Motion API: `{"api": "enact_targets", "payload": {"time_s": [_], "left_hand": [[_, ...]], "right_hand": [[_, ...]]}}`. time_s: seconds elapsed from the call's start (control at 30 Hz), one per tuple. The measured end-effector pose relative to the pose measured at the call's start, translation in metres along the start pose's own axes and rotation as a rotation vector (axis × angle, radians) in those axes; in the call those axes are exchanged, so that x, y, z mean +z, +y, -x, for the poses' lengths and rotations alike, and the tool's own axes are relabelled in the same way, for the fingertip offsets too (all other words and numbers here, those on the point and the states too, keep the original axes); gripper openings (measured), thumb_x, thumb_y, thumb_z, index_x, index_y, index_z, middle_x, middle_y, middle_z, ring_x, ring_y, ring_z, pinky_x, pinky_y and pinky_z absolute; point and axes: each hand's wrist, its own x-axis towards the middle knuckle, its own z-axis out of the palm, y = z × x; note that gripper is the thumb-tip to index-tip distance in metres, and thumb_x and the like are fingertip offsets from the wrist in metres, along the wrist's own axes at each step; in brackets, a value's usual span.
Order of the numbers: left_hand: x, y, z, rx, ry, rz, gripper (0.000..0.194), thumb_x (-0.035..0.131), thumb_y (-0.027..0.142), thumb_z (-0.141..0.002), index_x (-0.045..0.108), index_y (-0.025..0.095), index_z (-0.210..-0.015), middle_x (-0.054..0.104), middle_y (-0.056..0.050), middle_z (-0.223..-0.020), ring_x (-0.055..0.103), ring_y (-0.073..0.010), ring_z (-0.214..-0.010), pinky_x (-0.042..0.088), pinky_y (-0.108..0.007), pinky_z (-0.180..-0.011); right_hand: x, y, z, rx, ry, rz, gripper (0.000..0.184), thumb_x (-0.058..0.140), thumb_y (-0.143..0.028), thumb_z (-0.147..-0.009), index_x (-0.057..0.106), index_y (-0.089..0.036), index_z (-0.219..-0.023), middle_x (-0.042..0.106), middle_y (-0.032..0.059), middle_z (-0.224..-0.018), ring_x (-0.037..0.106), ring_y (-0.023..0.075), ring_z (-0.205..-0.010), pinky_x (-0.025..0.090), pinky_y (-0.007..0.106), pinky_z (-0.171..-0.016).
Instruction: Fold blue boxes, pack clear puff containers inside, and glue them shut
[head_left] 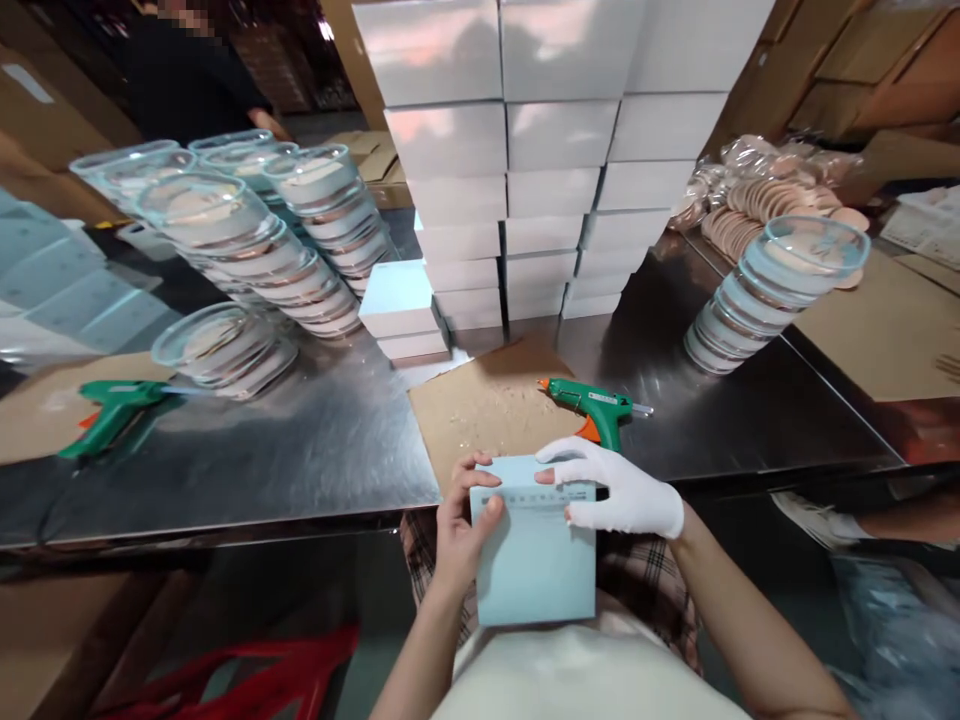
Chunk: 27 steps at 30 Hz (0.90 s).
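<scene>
A pale blue box with a line of small print near its far edge is held over my lap, just off the table's front edge. Bare, my left hand grips its left side, the thumb lying on the top face. On the right, my right hand, in a white glove with some fingertips exposed, closes on the far right corner of the box. A green glue gun with an orange trigger lies just beyond, partly on a sheet of cardboard. The underside of the box is hidden.
Tall stacks of white boxes rise behind the cardboard. Stacked clear round containers stand at left and right. Another glue gun lies at left. A person stands at the back; a red stool is below.
</scene>
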Motion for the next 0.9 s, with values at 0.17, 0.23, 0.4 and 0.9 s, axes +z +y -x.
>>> {"api": "enact_targets", "payload": {"time_s": [0.17, 0.23, 0.4, 0.9], "left_hand": [[-0.002, 0.008, 0.003, 0.006, -0.024, -0.015, 0.037, 0.079, 0.059, -0.085, 0.074, 0.023, -0.085, 0.065, -0.011, -0.117, 0.062, -0.0319, -0.125, 0.048, -0.045, -0.108], [-0.003, 0.003, 0.004, -0.090, 0.057, 0.035, 0.041, 0.079, 0.063, -0.083, 0.073, 0.023, -0.087, 0.067, -0.011, -0.121, 0.063, -0.0321, -0.124, 0.048, -0.045, -0.109], [-0.014, -0.022, 0.004, -0.223, 0.297, 0.150, 0.043, 0.081, 0.061, -0.082, 0.070, 0.023, -0.099, 0.068, -0.011, -0.134, 0.065, -0.0316, -0.128, 0.047, -0.043, -0.112], [-0.132, 0.072, -0.126, -0.150, 0.312, -0.088, 0.089, 0.092, 0.065, -0.063, 0.064, 0.019, -0.133, 0.073, -0.015, -0.132, 0.074, -0.0325, -0.109, 0.061, -0.037, -0.086]], "right_hand": [[0.018, 0.011, 0.002, -0.079, 0.086, -0.039, 0.020, 0.075, -0.035, -0.094, 0.079, -0.026, -0.110, 0.072, 0.0103, -0.129, 0.070, 0.0218, -0.117, 0.054, 0.043, -0.108], [0.030, 0.017, 0.001, -0.080, 0.244, -0.084, 0.024, 0.077, -0.039, -0.092, 0.077, -0.027, -0.113, 0.069, 0.0112, -0.132, 0.069, 0.0240, -0.120, 0.055, 0.044, -0.106], [0.060, 0.031, -0.017, -0.086, 0.482, -0.185, 0.013, 0.069, -0.034, -0.096, 0.069, -0.026, -0.105, 0.064, 0.0124, -0.135, 0.074, 0.0243, -0.114, 0.062, 0.039, -0.094], [0.036, 0.041, -0.021, 0.160, 0.762, -0.124, 0.057, 0.051, -0.057, -0.103, 0.051, -0.027, -0.152, 0.055, 0.0140, -0.160, 0.061, 0.0320, -0.140, 0.058, 0.046, -0.111]]}}
